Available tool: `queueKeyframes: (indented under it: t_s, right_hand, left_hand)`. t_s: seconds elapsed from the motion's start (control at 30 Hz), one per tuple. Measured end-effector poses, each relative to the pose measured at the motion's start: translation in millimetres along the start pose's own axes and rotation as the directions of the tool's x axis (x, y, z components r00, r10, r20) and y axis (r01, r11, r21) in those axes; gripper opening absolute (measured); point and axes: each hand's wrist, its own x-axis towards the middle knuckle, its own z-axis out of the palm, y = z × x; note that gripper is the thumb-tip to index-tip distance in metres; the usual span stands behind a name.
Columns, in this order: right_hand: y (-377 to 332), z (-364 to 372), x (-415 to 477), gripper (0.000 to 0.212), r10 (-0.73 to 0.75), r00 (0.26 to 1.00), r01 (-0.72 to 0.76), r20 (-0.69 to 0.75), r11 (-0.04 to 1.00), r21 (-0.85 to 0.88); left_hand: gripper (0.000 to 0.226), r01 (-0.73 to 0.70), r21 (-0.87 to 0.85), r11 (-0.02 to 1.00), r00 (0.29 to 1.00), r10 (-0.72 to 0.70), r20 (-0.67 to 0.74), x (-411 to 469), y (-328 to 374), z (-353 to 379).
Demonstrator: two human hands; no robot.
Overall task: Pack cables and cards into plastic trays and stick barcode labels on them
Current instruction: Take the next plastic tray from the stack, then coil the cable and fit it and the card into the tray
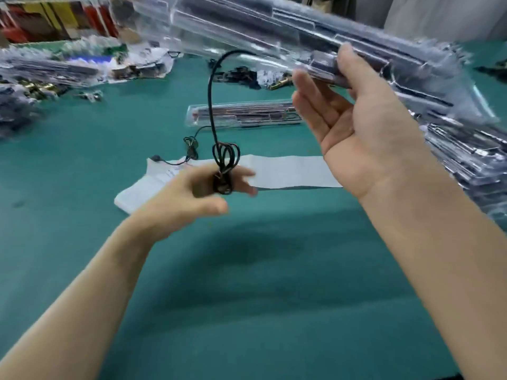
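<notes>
My right hand (354,127) is raised at the upper right, thumb and fingers gripping a long clear plastic tray (247,28) that slants up and to the left, blurred by motion. My left hand (192,196) is lower, in the middle, pinching a coiled black cable (225,165); one end of the cable arcs up to the tray. A strip of white label paper (288,171) lies on the green table behind my hands. Another filled clear tray (241,113) lies flat further back.
A second thin black cable (189,146) lies by the label paper. Stacked filled trays (466,160) pile at the right edge, more trays (46,69) and bagged parts at the back left. Loose black and brass parts (247,78) sit at the back centre.
</notes>
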Motion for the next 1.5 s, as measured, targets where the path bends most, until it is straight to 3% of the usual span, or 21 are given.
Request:
queueKeyframes:
  t_s: [0.03, 0.1, 0.17, 0.27, 0.33, 0.4, 0.6, 0.73, 0.8, 0.83, 0.9, 0.97, 1.0, 1.03, 1.13, 1.23, 1.33, 1.4, 1.43, 1.5]
  right_hand:
    - [-0.9, -0.5, -2.8, 0.021, -0.015, 1.000, 0.015, 0.002, 1.000, -0.012]
    - [-0.4, -4.3, -7.2, 0.021, -0.036, 0.999, 0.035, -0.019, 0.998, -0.050]
    - [4.6, -13.0, -10.4, 0.021, -0.024, 0.997, 0.017, -0.070, 0.995, -0.103]
    - [25.7, -37.2, -15.8, 0.018, 0.049, 0.982, -0.085, -0.181, 0.977, -0.194]
    - [46.3, -56.5, -19.6, 0.018, 0.118, 0.962, -0.174, -0.246, 0.959, -0.224]
    - [65.9, -72.4, -20.7, 0.020, 0.187, 0.941, -0.255, -0.281, 0.939, -0.230]
    - [93.2, -106.6, -8.9, 0.026, 0.295, 0.877, -0.396, -0.379, 0.891, -0.224]
    - [90.2, -114.2, -2.0, 0.055, 0.381, 0.833, -0.471, -0.401, 0.869, -0.151]
    - [81.0, -116.5, -4.1, 0.060, 0.491, 0.791, -0.595, -0.366, 0.756, -0.272]
    - [75.6, -119.3, -7.6, 0.060, 0.533, 0.768, -0.640, -0.355, 0.652, -0.405]
    - [64.4, -127.0, -16.8, 0.044, 0.527, 0.785, -0.574, -0.326, 0.418, -0.704]
    - [53.3, -133.2, -24.1, 0.013, 0.416, 0.892, -0.282, -0.175, 0.211, -0.936]
    - [49.3, -134.3, -25.2, 0.015, 0.364, 0.930, -0.099, -0.042, 0.139, -0.985]
    - [47.6, -134.3, -25.7, 0.031, 0.343, 0.935, 0.061, 0.093, 0.101, -0.993]
    - [56.6, -131.7, -24.0, 0.054, 0.370, 0.866, 0.329, 0.337, 0.088, -0.940]
    - [69.3, -129.7, -21.7, 0.050, 0.387, 0.847, 0.336, 0.365, 0.143, -0.931]
    - [68.1, -127.6, -15.8, 0.060, 0.410, 0.869, 0.155, 0.276, 0.303, -0.940]
    - [63.3, -128.4, -10.4, 0.048, 0.469, 0.851, 0.032, 0.235, 0.401, -0.916]
    - [61.3, -127.5, -8.2, 0.046, 0.511, 0.827, 0.009, 0.235, 0.406, -0.914]
    - [59.3, -124.0, -3.7, 0.063, 0.558, 0.794, 0.083, 0.241, 0.293, -0.953]
  left_hand:
    - [0.038, 0.048, 0.137, 0.989, 0.998, -0.054, 0.038, -11.2, -8.1, 5.4]
    - [0.019, 0.085, 0.228, 0.970, 0.996, -0.091, 0.013, -21.9, -15.4, 10.7]
    - [0.021, 0.076, 0.315, 0.946, 0.992, -0.104, 0.073, -31.1, -8.8, 13.3]
    - [0.026, -0.133, 0.578, 0.805, 0.948, -0.066, 0.311, -48.2, 10.1, 26.5]
    - [0.028, -0.173, 0.662, 0.730, 0.894, -0.166, 0.417, -58.6, 20.4, 38.8]
    - [0.025, -0.147, 0.711, 0.687, 0.858, -0.269, 0.437, -62.4, 20.7, 47.3]
    - [0.017, -0.022, 0.607, 0.794, 0.892, -0.258, 0.370, -45.9, 5.1, 38.6]
    - [0.013, -0.067, 0.512, 0.857, 0.923, -0.142, 0.358, -27.3, 7.1, 30.9]
    - [0.013, -0.087, 0.471, 0.878, 0.940, -0.085, 0.332, -17.6, 7.4, 29.0]
    - [0.013, -0.094, 0.455, 0.886, 0.947, -0.062, 0.317, -14.3, 6.4, 29.3]
    - [0.013, -0.087, 0.414, 0.906, 0.956, -0.042, 0.292, -12.0, 2.7, 31.3]
    - [0.014, -0.064, 0.368, 0.928, 0.966, -0.036, 0.258, -14.0, -3.3, 34.6]
    - [0.015, -0.054, 0.335, 0.941, 0.972, -0.027, 0.232, -15.4, -6.9, 35.8]
    - [0.016, -0.043, 0.288, 0.957, 0.980, -0.016, 0.198, -17.3, -10.0, 37.0]
    - [0.016, -0.012, 0.110, 0.994, 0.998, 0.005, 0.060, -21.6, -15.7, 37.8]
    - [0.017, -0.008, 0.102, 0.995, 0.998, 0.014, -0.058, -22.6, -22.5, 37.3]
    - [0.023, 0.004, 0.220, 0.976, 0.984, 0.035, -0.174, -20.5, -30.5, 35.4]
    - [0.023, 0.039, 0.294, 0.955, 0.967, 0.038, -0.251, -19.2, -35.5, 37.2]
    - [0.021, 0.064, 0.308, 0.949, 0.957, 0.029, -0.288, -19.0, -37.9, 38.4]
    - [0.016, 0.103, 0.294, 0.950, 0.941, 0.002, -0.337, -18.4, -42.4, 40.3]
